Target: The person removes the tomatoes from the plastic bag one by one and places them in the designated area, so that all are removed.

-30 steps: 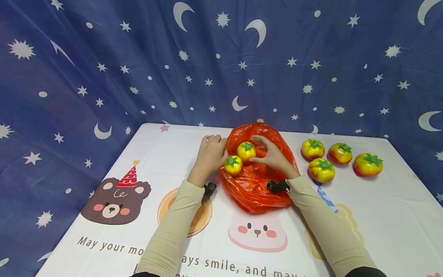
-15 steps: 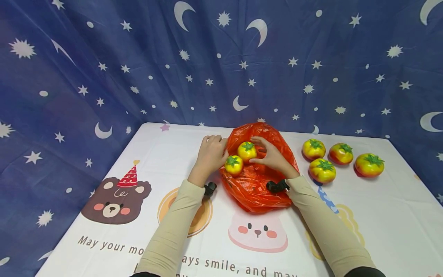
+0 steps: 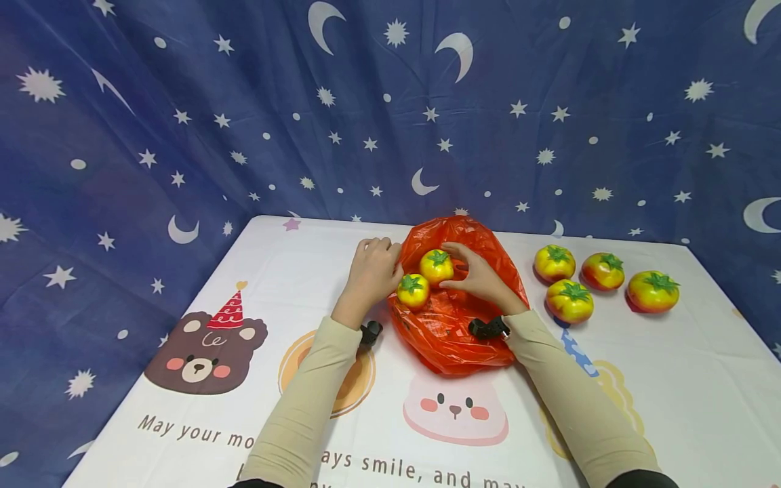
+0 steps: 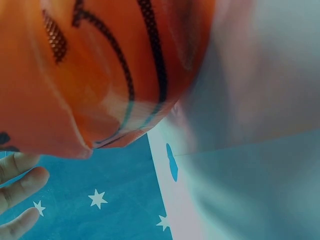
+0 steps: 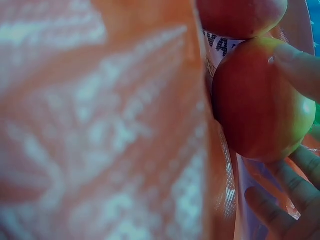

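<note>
A red plastic bag lies open on the table, with two yellow-and-red tomatoes inside. My left hand holds the left rim of the bag; in the left wrist view several of its fingers show under the bag's edge, while the thumb is hidden. My right hand reaches inside and grips the farther tomato. Thumb and fingers sit on opposite sides of that tomato in the right wrist view. The nearer tomato rests beside it, close to the left hand.
Right of the bag stand several more tomatoes, among them a front one and a far-right one. The white printed tablecloth meets a blue star-patterned curtain at the back.
Both hands and the bag stay almost in place. The right hand's index finger has shifted very slightly nearer; the whole view has drifted a little.
</note>
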Tool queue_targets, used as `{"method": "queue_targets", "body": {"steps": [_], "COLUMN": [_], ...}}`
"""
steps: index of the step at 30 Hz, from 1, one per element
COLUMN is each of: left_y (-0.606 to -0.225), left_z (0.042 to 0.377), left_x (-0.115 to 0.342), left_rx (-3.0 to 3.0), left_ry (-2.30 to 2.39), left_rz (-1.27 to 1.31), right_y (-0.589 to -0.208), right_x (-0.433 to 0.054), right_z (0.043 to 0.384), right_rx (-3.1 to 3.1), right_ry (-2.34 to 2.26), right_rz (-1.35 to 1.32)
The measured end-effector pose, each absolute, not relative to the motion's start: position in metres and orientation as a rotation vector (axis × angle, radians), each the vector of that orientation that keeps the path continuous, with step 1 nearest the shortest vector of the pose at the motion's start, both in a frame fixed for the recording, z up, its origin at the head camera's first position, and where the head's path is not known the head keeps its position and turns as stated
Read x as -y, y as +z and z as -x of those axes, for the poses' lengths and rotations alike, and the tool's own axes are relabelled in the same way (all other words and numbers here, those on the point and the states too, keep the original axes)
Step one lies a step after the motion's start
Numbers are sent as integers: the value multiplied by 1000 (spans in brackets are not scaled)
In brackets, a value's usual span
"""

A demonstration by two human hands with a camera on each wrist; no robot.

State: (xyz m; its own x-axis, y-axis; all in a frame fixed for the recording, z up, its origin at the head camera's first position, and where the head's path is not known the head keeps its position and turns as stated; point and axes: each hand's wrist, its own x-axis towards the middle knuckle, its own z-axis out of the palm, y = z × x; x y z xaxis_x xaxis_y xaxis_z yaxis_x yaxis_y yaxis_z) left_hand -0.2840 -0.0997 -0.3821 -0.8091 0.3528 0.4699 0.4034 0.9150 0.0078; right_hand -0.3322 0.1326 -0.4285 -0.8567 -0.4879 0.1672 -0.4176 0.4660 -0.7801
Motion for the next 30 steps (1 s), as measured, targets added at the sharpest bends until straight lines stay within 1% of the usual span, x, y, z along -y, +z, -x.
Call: {"method": "queue_targets", "body": {"steps": [10,18,30], "left_y": [-383,-383,-383], "left_z": [285,284,285], "left_x": [100,100,100], "left_rx": [2596,2607,2606], "left_ry": [-132,-145,-146], "left_rz": [546,542,542], "right_y": [-429,-400,-397], "right_x": [-131,-124,-123], "right_z": [331,309,307], "right_rx": [-2611,-2605,-2598], "right_ry": [-1383,-1355,-1343], "right_rz": [805,806,791]}}
